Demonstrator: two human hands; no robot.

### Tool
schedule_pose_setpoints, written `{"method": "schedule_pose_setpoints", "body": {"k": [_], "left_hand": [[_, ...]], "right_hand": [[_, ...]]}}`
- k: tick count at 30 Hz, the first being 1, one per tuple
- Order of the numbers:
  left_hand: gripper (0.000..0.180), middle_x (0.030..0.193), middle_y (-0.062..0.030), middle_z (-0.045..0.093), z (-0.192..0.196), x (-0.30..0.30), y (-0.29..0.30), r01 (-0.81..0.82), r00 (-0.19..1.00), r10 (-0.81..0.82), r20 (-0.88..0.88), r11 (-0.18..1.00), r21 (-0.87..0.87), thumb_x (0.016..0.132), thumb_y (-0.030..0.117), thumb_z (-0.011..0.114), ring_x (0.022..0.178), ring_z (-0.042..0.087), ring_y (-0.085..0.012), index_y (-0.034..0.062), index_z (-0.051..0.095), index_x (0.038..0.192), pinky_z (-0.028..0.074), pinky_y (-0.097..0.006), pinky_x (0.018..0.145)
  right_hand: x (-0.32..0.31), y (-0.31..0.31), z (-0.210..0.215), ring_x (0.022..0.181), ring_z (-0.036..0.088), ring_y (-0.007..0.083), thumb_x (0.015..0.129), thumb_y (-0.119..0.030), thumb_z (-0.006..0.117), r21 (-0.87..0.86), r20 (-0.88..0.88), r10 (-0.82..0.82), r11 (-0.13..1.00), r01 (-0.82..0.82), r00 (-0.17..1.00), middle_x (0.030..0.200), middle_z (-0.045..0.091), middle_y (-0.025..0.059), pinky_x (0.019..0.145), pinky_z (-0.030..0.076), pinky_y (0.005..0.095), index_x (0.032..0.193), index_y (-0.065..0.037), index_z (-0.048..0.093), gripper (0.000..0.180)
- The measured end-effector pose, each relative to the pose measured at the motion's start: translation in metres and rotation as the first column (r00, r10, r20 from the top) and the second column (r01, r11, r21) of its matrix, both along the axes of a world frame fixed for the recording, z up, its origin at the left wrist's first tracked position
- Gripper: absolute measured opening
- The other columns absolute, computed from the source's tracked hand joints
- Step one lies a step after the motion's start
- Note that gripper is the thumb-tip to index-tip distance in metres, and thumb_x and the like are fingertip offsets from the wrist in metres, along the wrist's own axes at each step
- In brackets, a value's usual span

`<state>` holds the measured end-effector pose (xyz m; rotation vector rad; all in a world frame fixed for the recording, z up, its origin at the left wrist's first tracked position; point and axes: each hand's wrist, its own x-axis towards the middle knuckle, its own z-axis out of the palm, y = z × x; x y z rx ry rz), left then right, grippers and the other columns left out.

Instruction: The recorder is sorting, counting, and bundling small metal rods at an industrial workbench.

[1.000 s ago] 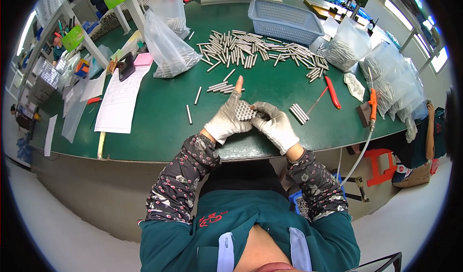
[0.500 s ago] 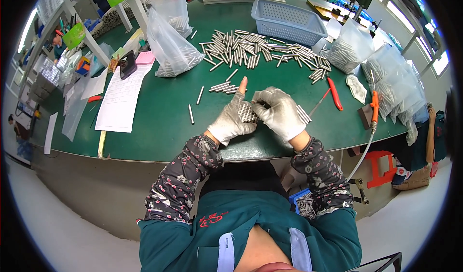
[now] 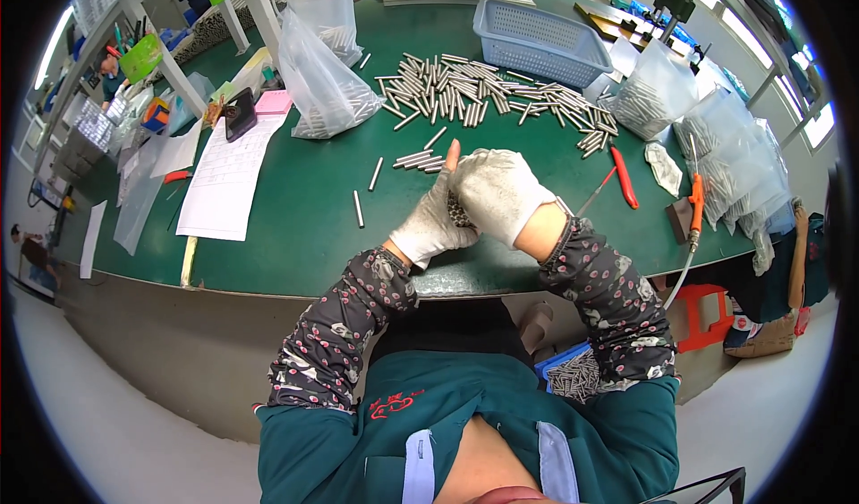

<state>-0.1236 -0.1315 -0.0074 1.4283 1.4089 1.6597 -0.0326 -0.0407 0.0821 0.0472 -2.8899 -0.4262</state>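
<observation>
A: White cotton gloves on both hands, pressed together at the table's near edge. Left hand (image 3: pixel 431 222) cups from below and from the person's left; right hand (image 3: pixel 497 193) is folded over the top.

B: Holding what?

A: Bundle of pins (image 3: pixel 459 211), short metal ones, only a sliver showing in the gap between the palms. Both hands are clamped round it. Long axis seems to run up and away from the body, following the left thumb, though the gloves hide most of it.

B: Which hand sits nearer the loose stock?

A: About even. Just beyond the fingertips lies a small row of pins (image 3: pixel 420 158), side by side, long axes running left to right across the green table (image 3: pixel 304 200). Two single pins (image 3: pixel 358 209) lie a little to the left, pointing away from the person.

B: Farther out?

A: Big scatter of pins (image 3: pixel 488 97) mid-table, pointing every way. Red-handled tool (image 3: pixel 624 177) off to the right, clear plastic bag (image 3: pixel 318 79) and paper sheet (image 3: pixel 224 177) to the left, blue basket (image 3: pixel 541 43) at the far side.
</observation>
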Motion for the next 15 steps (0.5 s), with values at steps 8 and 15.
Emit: {"method": "schedule_pose_setpoints", "body": {"k": [8,15], "left_hand": [[0.118,0.122,-0.0049,0.047,-0.002,-0.002,0.001,0.07,0.996,-0.069,0.064,0.997,-0.014,0.059,-0.004,0.069,0.106,0.047,-0.0136,0.0221,-0.01,0.143,0.039,-0.026,0.09],[0.118,0.101,-0.0034,0.055,-0.004,-0.004,0.001,0.16,0.96,-0.13,0.249,0.981,-0.106,0.058,-0.001,0.069,0.086,0.054,-0.0138,0.0229,-0.009,0.143,0.044,-0.026,0.08]], "right_hand": [[0.006,0.011,0.002,0.074,0.059,0.0237,0.069,-0.013,0.056,0.016,-0.064,0.009,1.0,-0.008,0.998,0.074,0.059,0.0083,0.063,0.047,0.0342,0.078,-0.005,0.059,0.013],[0.011,0.018,0.009,0.078,0.06,0.0294,0.073,-0.014,0.057,-0.396,-0.145,0.002,0.916,-0.06,0.989,0.078,0.061,0.0101,0.068,0.048,0.0385,0.083,-0.008,0.06,0.012]]}}
